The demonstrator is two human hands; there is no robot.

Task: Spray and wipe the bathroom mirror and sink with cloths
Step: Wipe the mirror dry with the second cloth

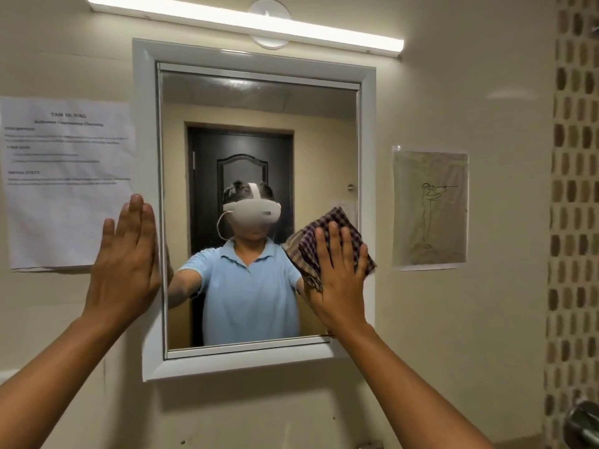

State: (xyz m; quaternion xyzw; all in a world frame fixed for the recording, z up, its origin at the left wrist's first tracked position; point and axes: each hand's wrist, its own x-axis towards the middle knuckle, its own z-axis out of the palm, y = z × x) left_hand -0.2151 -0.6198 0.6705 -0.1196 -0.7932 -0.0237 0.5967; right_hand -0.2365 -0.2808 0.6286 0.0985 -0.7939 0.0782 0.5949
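Light-blue polo shirt [249,286], white headset [252,215]

Checked cloth [327,244] pressed flat on white-framed mirror [259,140].

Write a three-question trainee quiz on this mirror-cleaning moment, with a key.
1. True or false: the right hand presses a checked cloth flat against the mirror.
2. Where does the left hand rest? A) on the mirror's white frame B) on the printed sheet C) on the light
3. Fill in: on the wall to the right of the mirror hangs a line ___ of a figure.

Key: 1 true; 2 A; 3 drawing.
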